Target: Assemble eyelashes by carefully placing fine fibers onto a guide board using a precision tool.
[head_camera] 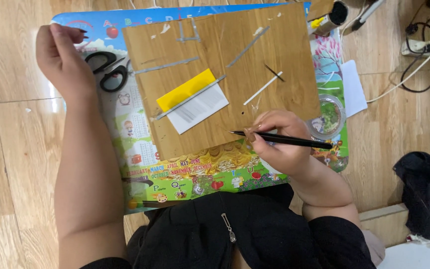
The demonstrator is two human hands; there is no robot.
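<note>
My right hand [279,142] grips a thin black craft knife [294,141], its tip pointing left over the lower edge of a brown wooden board [225,55]. On the board lie a yellow card [185,89] and a white paper piece [200,108] with a grey strip across them. A thin white strip [262,88] and a short dark sliver [273,72] lie nearby. My left hand [63,57] is raised at the far left, fingers curled together, next to black scissors [108,69]. I cannot tell if it holds anything.
The board rests on a colourful picture mat [175,174] on a wooden floor. A round clear lid [328,117] and white paper [353,87] lie at the right. A power strip with cables [424,50] and a dark cloth [426,189] are further right.
</note>
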